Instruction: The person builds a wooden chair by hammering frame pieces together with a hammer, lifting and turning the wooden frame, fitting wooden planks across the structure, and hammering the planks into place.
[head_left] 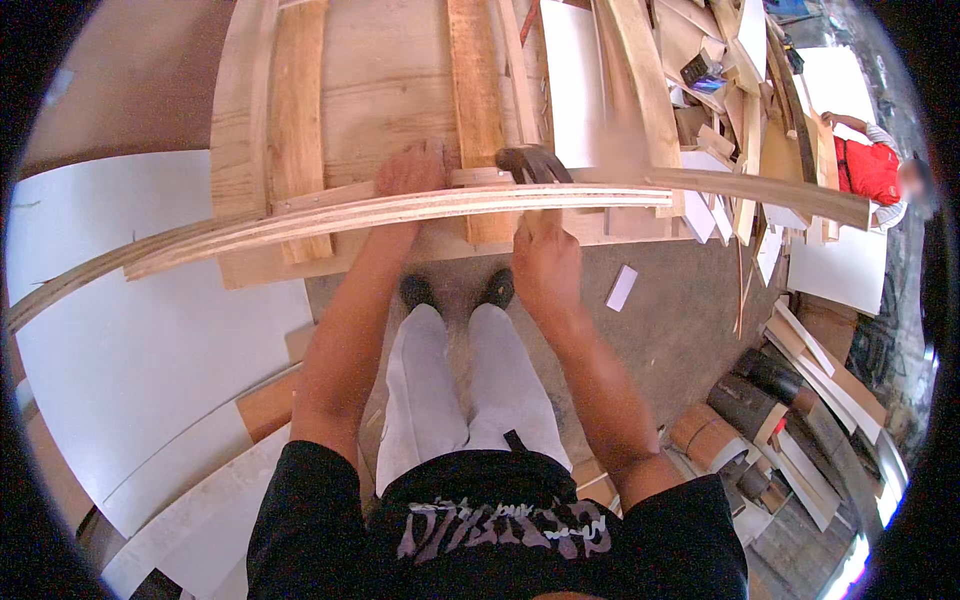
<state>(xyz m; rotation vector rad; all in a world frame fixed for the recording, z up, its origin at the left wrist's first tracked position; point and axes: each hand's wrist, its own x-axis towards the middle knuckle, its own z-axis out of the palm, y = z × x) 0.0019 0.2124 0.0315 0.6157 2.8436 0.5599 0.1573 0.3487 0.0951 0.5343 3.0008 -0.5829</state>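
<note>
My right hand (547, 262) is closed round the wooden handle of a claw hammer (535, 162). The hammer's dark metal head is up at the far edge of a long plywood strip (400, 213), which crosses in front of me. Just beyond that strip, left of the hammer, is my left hand (408, 170). Its fingers are curled and a little blurred, and what they pinch is hidden. More thin strips run alongside, one of them, a wooden strip (800, 196), reaching out to the right. Beneath lies a wooden panel (385, 90) with lengthwise battens (298, 95).
White sheets (150, 330) lean at the left. Offcuts (705, 130) are piled at the far right, where a person in a red top (870, 170) is at work. Curved dark pieces (745, 405) lie lower right. A small pale block (621, 287) is on the floor.
</note>
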